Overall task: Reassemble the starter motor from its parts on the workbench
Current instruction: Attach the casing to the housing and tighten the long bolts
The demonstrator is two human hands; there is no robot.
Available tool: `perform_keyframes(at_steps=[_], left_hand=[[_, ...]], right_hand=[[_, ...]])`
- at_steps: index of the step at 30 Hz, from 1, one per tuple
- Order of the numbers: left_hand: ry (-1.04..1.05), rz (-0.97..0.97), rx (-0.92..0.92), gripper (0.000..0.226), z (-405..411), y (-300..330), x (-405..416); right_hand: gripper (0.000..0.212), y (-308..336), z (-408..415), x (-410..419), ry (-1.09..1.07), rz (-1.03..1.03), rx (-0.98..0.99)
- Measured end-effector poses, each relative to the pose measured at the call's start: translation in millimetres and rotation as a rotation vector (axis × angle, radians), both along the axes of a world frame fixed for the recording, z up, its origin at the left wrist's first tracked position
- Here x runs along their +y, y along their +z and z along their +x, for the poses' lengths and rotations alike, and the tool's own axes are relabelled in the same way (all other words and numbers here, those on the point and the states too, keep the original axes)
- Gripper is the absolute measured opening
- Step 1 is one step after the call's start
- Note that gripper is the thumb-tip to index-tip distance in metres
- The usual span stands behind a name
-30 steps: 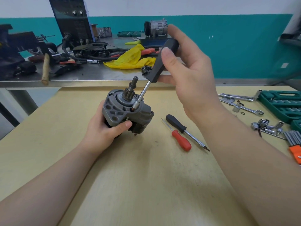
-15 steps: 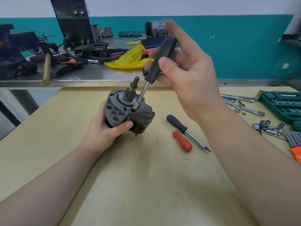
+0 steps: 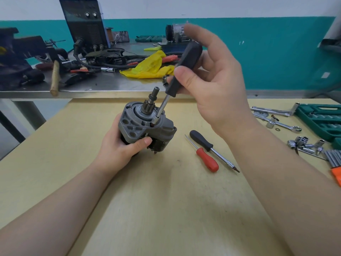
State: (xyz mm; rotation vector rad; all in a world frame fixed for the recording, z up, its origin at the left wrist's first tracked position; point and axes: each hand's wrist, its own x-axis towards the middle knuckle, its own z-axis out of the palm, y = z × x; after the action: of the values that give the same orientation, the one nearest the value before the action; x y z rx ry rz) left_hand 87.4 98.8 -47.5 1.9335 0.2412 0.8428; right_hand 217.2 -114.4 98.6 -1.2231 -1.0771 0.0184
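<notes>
Twisting on: right hand (image 3: pixel 217 80) re-rolled round the black nut driver (image 3: pixel 181 71) since a moment ago, socket seated on the housing bolt beside the pinion shaft. Left hand (image 3: pixel 118 145) clamping starter motor (image 3: pixel 145 124) upright on the bench (image 3: pixel 166 200). Fastener likely nearing snug.

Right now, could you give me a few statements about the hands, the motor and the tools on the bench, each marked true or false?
1. The left hand grips the motor. True.
2. The right hand holds a red-handled screwdriver. False: it holds the black driver; the red screwdriver lies on the bench.
3. The driver's tip sits at the motor's top face. True.
4. The motor lies flat, shaft sideways. False: its shaft points up.
5. Sockets lie at the right. True.
</notes>
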Motion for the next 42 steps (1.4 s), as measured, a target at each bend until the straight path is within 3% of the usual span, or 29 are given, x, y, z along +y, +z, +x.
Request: perform_keyframes(at_steps=[5,9,12,17,23,29,33,42], left_hand=[[0.0,-0.005,0.011,0.085,0.5,-1.7,2.5],[-0.002,-0.01,0.012,0.083,0.7,-1.6,1.6],[0.007,-0.009,0.01,0.082,0.5,-0.8,-0.5],[-0.005,-0.025,0.028,0.083,-0.3,-0.7,-2.0],[-0.027,-0.007,0.021,0.085,-0.9,1.9,-0.4],[-0.005,0.005,0.018,0.083,0.8,2.7,0.0],[-0.01,0.011,0.015,0.084,1.5,3.6,0.4],[-0.01,-0.032,0.003,0.082,-0.9,4.6,-6.9]], right_hand=[[0.051,-1.3,0.7,1.5,-0.099,0.005,0.041],[0.062,0.9,3.7,-0.4,0.071,-0.034,0.06],[0.059,5.1,1.7,-3.0,0.13,-0.029,-0.007],[0.043,6.3,0.7,-0.8,-0.073,-0.041,0.028],[0.043,-0.1,-3.6,4.4,-0.185,0.001,0.017],[0.049,1.8,4.0,2.9,0.101,0.011,-0.022],[0.046,2.4,11.3,0.3,0.275,0.014,0.053],[0.036,-1.1,3.5,5.7,0.071,0.076,-0.005]])
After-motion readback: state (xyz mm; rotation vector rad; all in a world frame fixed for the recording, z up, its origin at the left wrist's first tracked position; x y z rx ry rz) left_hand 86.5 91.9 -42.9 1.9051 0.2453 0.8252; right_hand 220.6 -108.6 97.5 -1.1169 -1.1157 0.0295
